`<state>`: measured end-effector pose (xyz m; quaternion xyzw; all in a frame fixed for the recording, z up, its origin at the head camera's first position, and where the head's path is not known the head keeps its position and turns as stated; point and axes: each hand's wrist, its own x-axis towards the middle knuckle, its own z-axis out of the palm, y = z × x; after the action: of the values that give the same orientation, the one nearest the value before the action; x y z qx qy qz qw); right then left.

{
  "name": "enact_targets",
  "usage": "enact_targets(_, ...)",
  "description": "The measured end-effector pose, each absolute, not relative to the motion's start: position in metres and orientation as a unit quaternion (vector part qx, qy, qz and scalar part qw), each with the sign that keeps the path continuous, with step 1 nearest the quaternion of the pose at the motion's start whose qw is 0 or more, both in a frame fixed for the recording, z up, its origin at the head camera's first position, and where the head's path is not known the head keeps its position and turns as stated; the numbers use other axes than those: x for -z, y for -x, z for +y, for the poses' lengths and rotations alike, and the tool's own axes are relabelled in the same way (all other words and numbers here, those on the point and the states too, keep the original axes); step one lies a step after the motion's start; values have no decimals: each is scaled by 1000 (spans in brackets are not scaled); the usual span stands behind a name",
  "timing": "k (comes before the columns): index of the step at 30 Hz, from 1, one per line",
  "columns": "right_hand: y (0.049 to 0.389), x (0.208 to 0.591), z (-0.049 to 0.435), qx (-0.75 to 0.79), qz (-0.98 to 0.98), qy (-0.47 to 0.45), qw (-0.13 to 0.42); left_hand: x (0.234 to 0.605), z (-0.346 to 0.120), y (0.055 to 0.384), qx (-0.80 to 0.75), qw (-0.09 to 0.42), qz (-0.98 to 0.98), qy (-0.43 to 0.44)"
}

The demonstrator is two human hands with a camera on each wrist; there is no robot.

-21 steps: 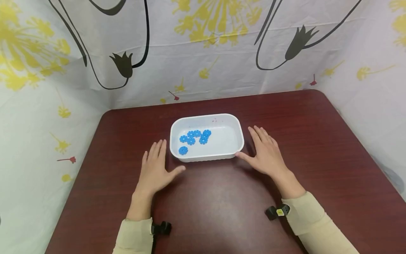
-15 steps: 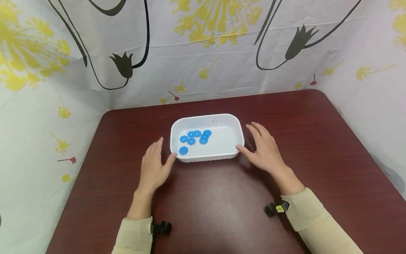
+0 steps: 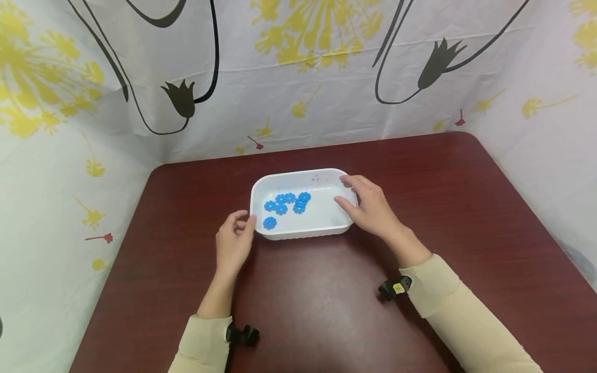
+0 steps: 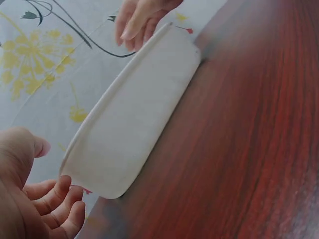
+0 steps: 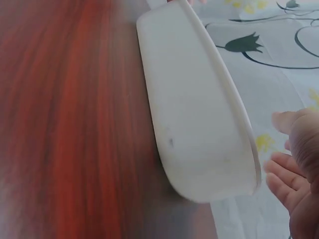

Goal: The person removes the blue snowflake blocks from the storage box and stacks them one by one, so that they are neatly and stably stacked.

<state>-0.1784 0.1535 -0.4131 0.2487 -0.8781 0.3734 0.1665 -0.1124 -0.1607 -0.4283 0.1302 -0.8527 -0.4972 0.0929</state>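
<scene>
A white plastic tray [image 3: 324, 212] with rounded corners stands on the table. Several blue notched plastic discs [image 3: 281, 209] lie inside it, mostly toward its left half. At the tray's left end is my left hand [image 3: 233, 244], with loosely bent fingers and its thumb by the rim. The left wrist view shows the fingertips [image 4: 64, 183] right at the tray's end and the thumb raised apart. My right hand [image 3: 373, 208] reaches over the right rim, thumb and fingers spread. In the right wrist view, that hand [image 5: 301, 169] is beyond the tray wall [image 5: 194, 99], nothing between its fingers.
The dark red wooden table [image 3: 298, 300] extends around the tray on all sides. A white cloth [image 3: 345, 103] with yellow and grey flower prints hangs behind it and along both sides. Each wrist wears a small black camera [image 3: 247, 335] near the sleeve cuff.
My right hand has moved left, from beside the tray to over its right end. My left hand has come closer to the left end and its fingers have bent. The tray stays about where it was.
</scene>
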Motion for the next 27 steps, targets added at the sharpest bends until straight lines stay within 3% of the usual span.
enact_targets(15,206,407,111,-316,-905,-285,24,439,-155,121,612,64,-771,-164)
enact_targets(27,230,412,87,-247,-928,-276,-41,439,-151,122,641,67,-747,-164)
